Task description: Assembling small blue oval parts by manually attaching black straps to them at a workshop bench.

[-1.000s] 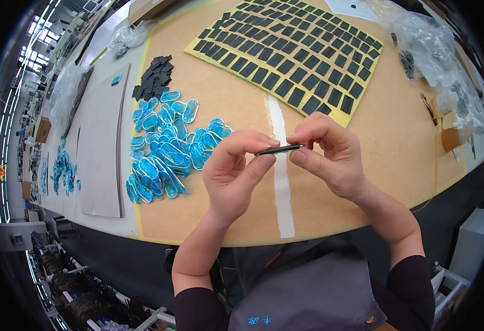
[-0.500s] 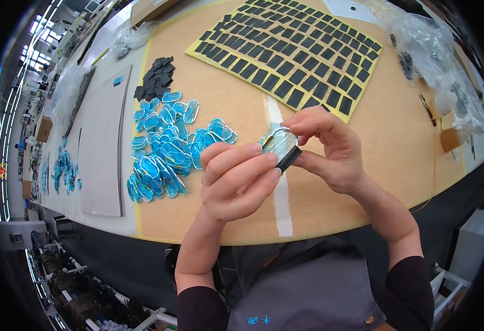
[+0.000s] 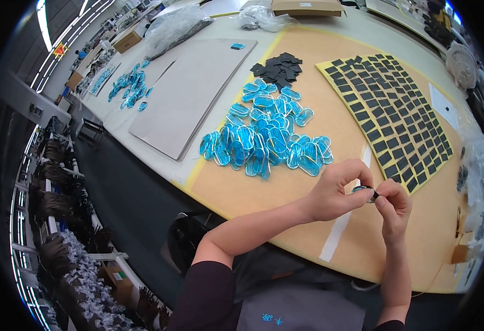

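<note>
My left hand (image 3: 341, 190) is closed in a pinch on a small, clear-blue oval piece with a shiny rim (image 3: 359, 188). My fingers cover most of the piece. At its right end a black strip (image 3: 375, 195) shows, pinched between thumb and forefinger of my right hand (image 3: 394, 209). Both hands hover over the tan table top, above a white strip (image 3: 335, 237). To their upper left lies a heap of similar blue oval pieces (image 3: 272, 138). Behind that heap is a pile of flat black patches (image 3: 277, 70).
Rows of black rectangles cover a yellow board (image 3: 320, 65) on the far right. Left stands a grey flat panel (image 3: 181, 94) bearing one small blue piece (image 3: 237, 46). More blue pieces (image 3: 133, 85) lie beyond it. Plastic bags (image 3: 175, 30) and a cardboard box (image 3: 308, 6) sit farther back.
The view has turned left, so the table appears shifted and rotated. My hands have drawn closer together, and the oval piece, broadly visible before, is now mostly hidden by my fingers.
</note>
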The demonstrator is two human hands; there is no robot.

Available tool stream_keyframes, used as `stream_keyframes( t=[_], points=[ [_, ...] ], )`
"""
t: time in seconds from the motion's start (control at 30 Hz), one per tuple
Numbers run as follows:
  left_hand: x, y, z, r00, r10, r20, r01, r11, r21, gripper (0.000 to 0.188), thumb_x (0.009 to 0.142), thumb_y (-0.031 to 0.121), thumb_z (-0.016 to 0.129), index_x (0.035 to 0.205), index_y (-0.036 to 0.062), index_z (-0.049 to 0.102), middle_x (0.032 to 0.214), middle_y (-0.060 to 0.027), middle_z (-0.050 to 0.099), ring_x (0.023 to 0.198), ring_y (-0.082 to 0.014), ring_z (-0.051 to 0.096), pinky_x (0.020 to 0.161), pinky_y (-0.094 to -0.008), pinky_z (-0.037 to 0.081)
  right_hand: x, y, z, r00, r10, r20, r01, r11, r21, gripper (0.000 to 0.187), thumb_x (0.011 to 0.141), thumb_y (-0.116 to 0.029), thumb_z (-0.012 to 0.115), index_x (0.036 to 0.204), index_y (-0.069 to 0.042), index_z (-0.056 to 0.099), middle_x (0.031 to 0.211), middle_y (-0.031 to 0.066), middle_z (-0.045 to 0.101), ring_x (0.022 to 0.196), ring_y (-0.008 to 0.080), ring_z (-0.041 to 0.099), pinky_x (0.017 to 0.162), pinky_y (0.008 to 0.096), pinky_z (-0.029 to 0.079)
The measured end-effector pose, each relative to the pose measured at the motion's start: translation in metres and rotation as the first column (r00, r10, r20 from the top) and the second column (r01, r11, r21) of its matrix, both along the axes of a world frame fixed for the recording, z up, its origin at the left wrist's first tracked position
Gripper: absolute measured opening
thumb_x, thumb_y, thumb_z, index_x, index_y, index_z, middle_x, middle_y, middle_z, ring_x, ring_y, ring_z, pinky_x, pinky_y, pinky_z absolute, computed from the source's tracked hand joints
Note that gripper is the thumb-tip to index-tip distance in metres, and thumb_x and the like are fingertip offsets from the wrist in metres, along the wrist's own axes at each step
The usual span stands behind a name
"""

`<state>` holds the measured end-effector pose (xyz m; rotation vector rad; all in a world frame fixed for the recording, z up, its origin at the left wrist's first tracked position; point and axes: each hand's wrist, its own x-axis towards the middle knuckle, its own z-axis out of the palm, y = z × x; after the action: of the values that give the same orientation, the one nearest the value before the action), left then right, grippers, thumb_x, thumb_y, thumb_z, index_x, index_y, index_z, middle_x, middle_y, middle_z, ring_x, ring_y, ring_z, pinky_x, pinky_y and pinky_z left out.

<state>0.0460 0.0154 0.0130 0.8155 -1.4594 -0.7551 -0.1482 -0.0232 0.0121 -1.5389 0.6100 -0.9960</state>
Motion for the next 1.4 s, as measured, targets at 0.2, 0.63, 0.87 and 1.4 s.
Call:
stream_keyframes(
  t=[0.2,0.63,0.87,1.4],
  points=[
    [0.005,0.002,-0.002,0.98,-0.128,-0.154,0.154,0.972,0.176,0.009,0.083,0.007,0.066,0.087,0.0013,0.06,0.084,-0.0035,0.063,0.078,-0.0085,0.057,0.07,-0.0244,0.045,0.005,0.005,-0.006,0.999,-0.002,0.043,0.0,0.999,0.047,0.005,0.086,-0.006,0.06,0.083,-0.004,0.056,0.079,-0.0002,0.05,0.07,0.0072,0.044,0.064,0.0215,0.033],
    [-0.008,-0.006,-0.01,0.948,-0.172,-0.266,0.269,0.88,0.39,0.014,0.092,0.01,0.062,0.098,-0.0009,0.058,0.085,-0.002,0.062,0.079,-0.007,0.058,0.07,-0.0222,0.047,-0.007,-0.003,-0.012,0.997,0.078,0.017,-0.08,0.984,0.157,0.007,0.092,-0.01,0.061,0.092,-0.004,0.057,0.083,-0.0038,0.057,0.076,0.0022,0.05,0.067,0.0192,0.041],
    [-0.015,-0.007,-0.006,0.939,-0.173,-0.298,0.282,0.881,0.38,0.017,0.097,0.014,0.058,0.105,-0.0004,0.055,0.088,-0.0017,0.062,0.079,-0.0064,0.058,0.071,-0.0217,0.049,-0.015,-0.003,0.004,0.985,0.173,-0.021,-0.166,0.966,0.197,0.016,0.095,-0.017,0.061,0.092,-0.002,0.056,0.088,-0.001,0.06,0.082,0.0049,0.053,0.072,0.0238,0.043],
    [-0.01,-0.01,-0.005,0.869,-0.28,-0.407,0.46,0.759,0.46,0.017,0.099,0.017,0.054,0.103,0.0005,0.053,0.086,-0.0066,0.063,0.075,-0.0134,0.063,0.065,-0.0263,0.052,-0.013,-0.001,0.013,0.963,0.269,-0.027,-0.264,0.956,0.125,0.019,0.101,-0.018,0.049,0.091,-0.003,0.054,0.089,0.0046,0.065,0.087,0.0097,0.058,0.079,0.0262,0.044]
  ],
)
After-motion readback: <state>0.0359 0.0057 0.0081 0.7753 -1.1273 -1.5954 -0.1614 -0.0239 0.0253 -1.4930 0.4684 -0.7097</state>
